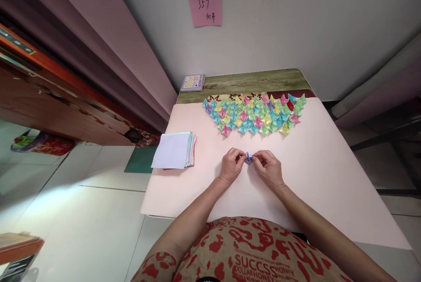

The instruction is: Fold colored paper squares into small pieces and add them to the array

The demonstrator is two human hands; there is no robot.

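Note:
A small folded purple-blue paper piece point(249, 158) is pinched between my two hands over the pink-covered table. My left hand point(232, 164) grips its left side with thumb and fingertips. From the right, my right hand point(269, 169) pinches the opposite side, its other fingers curled in. Just beyond the hands, rows of folded paper shapes point(251, 115) in green, blue, yellow, pink and purple stand close together. To the left lies a stack of square paper sheets point(171, 150), a pale lavender one on top and coloured edges showing beneath.
The table cover point(315, 194) is pale pink; a green wood-patterned strip point(256, 83) shows at the back. A pack of printed cards point(193, 82) sits in the far left corner. A pink note point(204, 1) hangs on the wall behind. Curtains point(131, 32) stand to the left.

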